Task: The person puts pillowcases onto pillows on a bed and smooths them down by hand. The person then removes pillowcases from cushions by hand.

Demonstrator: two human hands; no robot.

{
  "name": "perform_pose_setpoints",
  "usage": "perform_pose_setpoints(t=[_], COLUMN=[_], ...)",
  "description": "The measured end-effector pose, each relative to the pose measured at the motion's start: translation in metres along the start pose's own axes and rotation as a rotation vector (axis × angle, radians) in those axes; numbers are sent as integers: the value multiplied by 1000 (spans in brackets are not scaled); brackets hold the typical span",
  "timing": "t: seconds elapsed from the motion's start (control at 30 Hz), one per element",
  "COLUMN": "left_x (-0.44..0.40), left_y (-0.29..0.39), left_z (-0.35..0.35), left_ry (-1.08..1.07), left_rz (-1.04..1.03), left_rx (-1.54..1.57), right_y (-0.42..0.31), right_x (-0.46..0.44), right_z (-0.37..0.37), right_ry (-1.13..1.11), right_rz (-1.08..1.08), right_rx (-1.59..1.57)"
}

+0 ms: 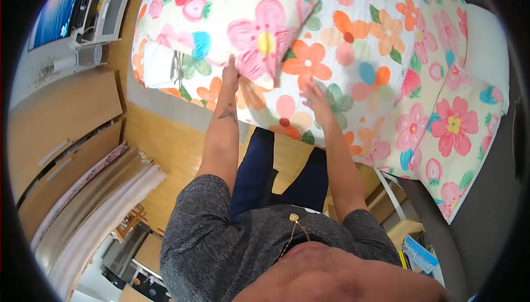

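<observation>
A cream pillow (215, 4) with large pink flowers and strawberries lies on the bed at the upper left. My left hand (231, 75) is at its near edge, closed on the pillow, with the thumb on top and the other fingers mostly hidden. To the right, my right hand (316, 100) is open over the white bedsheet (353, 53) printed with orange flowers, holding nothing. I cannot tell whether it touches the sheet. A cream flowered cover (411, 128) lies along the bed's right side.
A white item (159, 65) with thin dark loops sits left of the pillow. Another flowered pillow (455, 125) and a white pillow (486, 53) are at the right. Boards and fabric rolls (105, 202) stand at the left. A shelf (406, 227) stands near my right side.
</observation>
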State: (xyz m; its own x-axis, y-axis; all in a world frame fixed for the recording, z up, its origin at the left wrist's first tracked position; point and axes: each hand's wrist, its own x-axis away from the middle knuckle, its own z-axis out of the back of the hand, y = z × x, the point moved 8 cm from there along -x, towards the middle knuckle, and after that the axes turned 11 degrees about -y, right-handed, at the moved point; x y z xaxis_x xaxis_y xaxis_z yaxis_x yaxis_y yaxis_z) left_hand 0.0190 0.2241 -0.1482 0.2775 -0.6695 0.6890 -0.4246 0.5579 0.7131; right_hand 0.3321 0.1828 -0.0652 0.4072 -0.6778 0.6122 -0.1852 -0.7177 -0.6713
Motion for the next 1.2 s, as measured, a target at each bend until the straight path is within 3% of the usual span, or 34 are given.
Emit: perform_pose_setpoints(t=[0.03,0.07,0.1,0.13,0.2,0.27,0.3,0.37,0.4,0.47,0.5,0.53,0.57,0.6,0.63,0.67,0.7,0.73,0.77,0.8,0.83,0.87,0.9,0.97,1.0,1.07,1.13,1.2], left_x=[-6,4,24,47,115,171,190,264,304,356,382,382,383,361,330,296,265,236,218,204,193,193,195,189,181,164,156,171], left_y=[6,12,40,68,102,88,46,16,1,-54,-73,-122,-169,-179,-211,-199,-182,-180,-176,-167,-152,-111,-93,-102,-111,-121,-125,-110], left_z=[5,6,-9,-26,-70,-96,-113,-153,-170,-179,-180,-166,-141,-126,-85,-57,-27,20,77,116,132,118,109,97,101,110,123,142], left_ry=[-71,-61,-30,-1,-193,-283,-508,-882,-1069,-1387,-1568,-1620,-1661,-1493,-1114,-999,-845,-536,-187,30,89,8,7,-17,30,24,20,77], left_rz=[-5,-2,-165,-327,-346,-92,-166,-244,-269,-101,-227,15,270,-34,-345,-74,166,217,158,33,-95,-278,-272,112,106,111,25,-82], left_rx=[-255,-247,-348,-449,-446,-830,-882,-867,-829,-952,-728,-893,-1052,-1081,-1216,-1148,-1060,-944,-803,-683,-613,-567,-572,-427,-325,-315,-462,-407], right_y=[-5,-10,-26,-42,-56,-87,-87,-105,-67,7,32,32,23,28,35,76,96,96,91,86,75,65,62,46,42,30,19,19], right_x=[-18,-34,-45,-51,-45,-25,1,107,137,199,238,252,267,270,276,269,249,218,206,202,193,187,181,167,164,138,128,116], right_z=[-10,-17,-27,-37,-45,-20,44,13,81,207,233,220,206,208,208,240,244,237,230,211,183,156,141,117,109,78,60,55], right_ry=[53,107,103,104,109,82,297,438,302,25,47,68,343,541,735,730,692,644,797,951,1068,1180,1179,1135,1140,828,719,596], right_rz=[28,60,58,4,-52,137,353,377,291,114,-45,-69,-41,-108,-189,-290,-152,6,-105,-227,-101,36,28,49,38,151,159,188], right_rx=[-50,-103,-96,-283,-459,-423,219,-200,-202,-164,-66,-70,50,130,194,343,518,694,830,961,1080,1196,1193,1161,1159,1349,1402,1491])
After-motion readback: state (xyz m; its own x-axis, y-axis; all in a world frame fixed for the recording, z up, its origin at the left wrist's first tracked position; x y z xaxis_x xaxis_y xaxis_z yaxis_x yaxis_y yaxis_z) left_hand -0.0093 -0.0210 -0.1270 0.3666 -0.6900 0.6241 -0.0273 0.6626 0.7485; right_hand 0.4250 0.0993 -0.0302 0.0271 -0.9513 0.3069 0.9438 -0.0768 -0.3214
